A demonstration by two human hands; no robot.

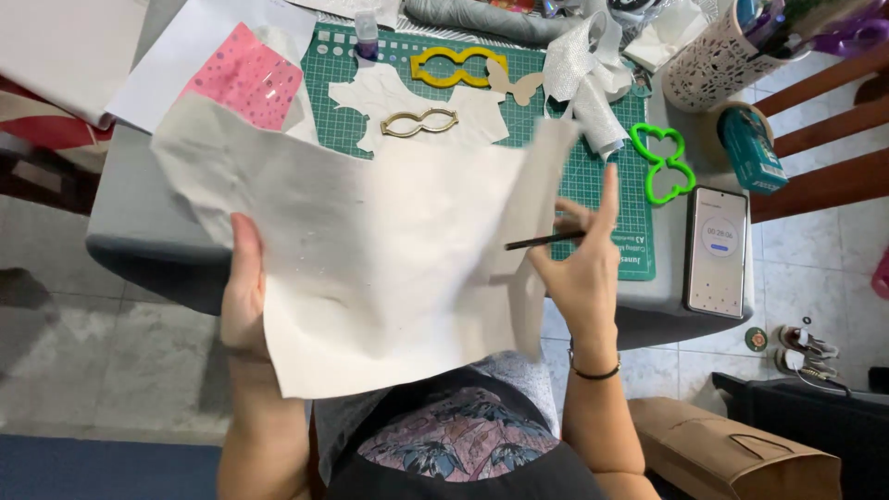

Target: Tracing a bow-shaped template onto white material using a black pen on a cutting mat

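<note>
White sheet is clamped by left hand and right hand, which probably also pinches a thin pencil.

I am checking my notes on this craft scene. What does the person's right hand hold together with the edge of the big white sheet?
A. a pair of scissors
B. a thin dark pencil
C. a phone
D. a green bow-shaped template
B: the right hand grips a thin dark pencil against the white sheet, while the green template and the phone lie on the table.
</note>
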